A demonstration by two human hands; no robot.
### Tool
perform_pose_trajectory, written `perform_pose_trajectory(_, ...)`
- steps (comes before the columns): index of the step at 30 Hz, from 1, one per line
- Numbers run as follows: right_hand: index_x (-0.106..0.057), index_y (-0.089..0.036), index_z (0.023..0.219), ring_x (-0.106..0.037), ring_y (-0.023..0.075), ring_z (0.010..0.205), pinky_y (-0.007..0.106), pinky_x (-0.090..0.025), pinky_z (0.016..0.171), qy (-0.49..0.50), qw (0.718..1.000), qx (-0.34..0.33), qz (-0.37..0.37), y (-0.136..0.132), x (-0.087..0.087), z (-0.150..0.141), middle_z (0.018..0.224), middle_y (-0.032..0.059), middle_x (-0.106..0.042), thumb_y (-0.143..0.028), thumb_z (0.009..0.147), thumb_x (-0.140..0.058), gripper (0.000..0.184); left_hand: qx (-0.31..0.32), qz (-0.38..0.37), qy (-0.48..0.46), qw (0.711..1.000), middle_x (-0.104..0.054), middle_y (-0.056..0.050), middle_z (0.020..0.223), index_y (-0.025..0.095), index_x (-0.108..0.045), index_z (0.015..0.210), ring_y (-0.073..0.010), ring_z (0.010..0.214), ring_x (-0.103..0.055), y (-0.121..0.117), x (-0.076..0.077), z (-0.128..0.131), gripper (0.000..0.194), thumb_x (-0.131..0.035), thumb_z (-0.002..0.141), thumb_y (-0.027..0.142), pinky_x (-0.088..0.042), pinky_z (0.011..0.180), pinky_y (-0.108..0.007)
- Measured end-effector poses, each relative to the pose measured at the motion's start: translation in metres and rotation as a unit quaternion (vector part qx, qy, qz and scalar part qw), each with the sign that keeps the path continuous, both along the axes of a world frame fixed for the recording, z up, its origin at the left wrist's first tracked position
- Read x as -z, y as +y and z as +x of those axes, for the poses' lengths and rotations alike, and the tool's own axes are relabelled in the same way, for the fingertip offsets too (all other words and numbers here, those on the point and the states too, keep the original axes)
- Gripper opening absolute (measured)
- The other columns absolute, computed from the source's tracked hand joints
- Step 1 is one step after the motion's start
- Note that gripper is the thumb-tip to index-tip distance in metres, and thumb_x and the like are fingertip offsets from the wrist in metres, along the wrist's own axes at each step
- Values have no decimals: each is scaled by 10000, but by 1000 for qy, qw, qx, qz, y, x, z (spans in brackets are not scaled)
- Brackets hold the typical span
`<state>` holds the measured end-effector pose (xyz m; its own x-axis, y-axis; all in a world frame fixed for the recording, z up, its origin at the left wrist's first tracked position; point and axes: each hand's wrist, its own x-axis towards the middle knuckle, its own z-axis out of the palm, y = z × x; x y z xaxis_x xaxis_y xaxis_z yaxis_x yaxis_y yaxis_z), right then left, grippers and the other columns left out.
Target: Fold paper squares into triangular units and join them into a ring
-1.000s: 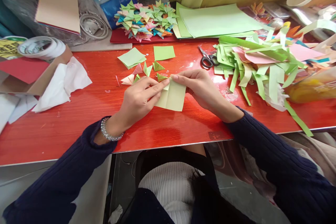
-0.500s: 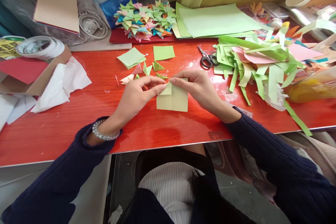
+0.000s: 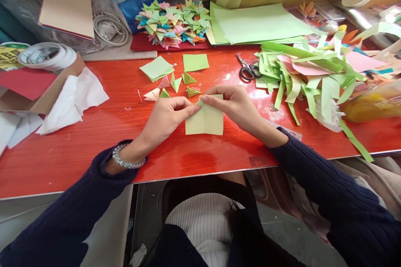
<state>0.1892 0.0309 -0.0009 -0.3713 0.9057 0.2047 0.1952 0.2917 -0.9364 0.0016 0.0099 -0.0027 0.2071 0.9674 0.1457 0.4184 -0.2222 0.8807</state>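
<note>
A pale green sheet of paper (image 3: 209, 122) with a crease down its middle hangs between my hands, just above the red table. My left hand (image 3: 171, 117) pinches its upper left part between thumb and fingers. At the top, near the crease, my right hand (image 3: 233, 102) grips the edge with thumb and forefinger. Behind the sheet lie small folded triangular pieces: a green one (image 3: 193, 91), another green one (image 3: 188, 78), a pale green one (image 3: 176, 83) and a pink one (image 3: 164, 82). My fingers hide the sheet's upper edge in part.
Farther back lie a stack of green squares (image 3: 156, 68), a single green square (image 3: 196, 62) and scissors (image 3: 247, 71). Paper strips (image 3: 300, 71) are heaped on the right. A folded-paper ornament (image 3: 173, 23) stands at the back. Tape rolls (image 3: 44, 56) sit in a box at left.
The corner flap that was folded over at the sheet's upper left no longer shows. My left hand has shifted slightly down, and the green triangle behind it is more exposed.
</note>
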Motion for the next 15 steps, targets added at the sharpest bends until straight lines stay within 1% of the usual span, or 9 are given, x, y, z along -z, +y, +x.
perform_pose_trajectory(3,-709,-133,810,-503,89,636,218,-367,538,-5,1000,3,1,-1,1,0,754,25,-654,-465,819,-650,337,3,0,-1,1000,-523,6,544,208,-564,537,-122,570,-443,-1,-1,2,412,-642,814,503,-390,514,-256)
perform_pose_trajectory(5,-703,-127,815,-507,91,640,218,-366,538,-8,1000,5,-3,-2,2,0,739,23,-642,-460,824,-647,338,7,-9,-8,1000,-510,7,553,205,-534,538,-122,579,-440,-1,-2,3,416,-644,814,497,-374,517,-257)
perform_pose_trajectory(10,-687,-124,776,-482,82,632,210,-354,530,4,1000,13,-10,-3,2,0,704,10,-603,-429,836,-646,313,29,-41,-29,998,-490,21,598,198,-510,598,-109,565,-421,-3,-2,3,384,-651,815,481,-340,534,-269)
perform_pose_trajectory(15,-680,-130,763,-461,77,618,211,-332,522,-14,1000,23,3,-3,2,-1,689,3,-591,-432,842,-636,316,27,-49,-31,998,-456,26,594,199,-488,608,-107,556,-409,-4,0,3,390,-644,820,487,-322,525,-268)
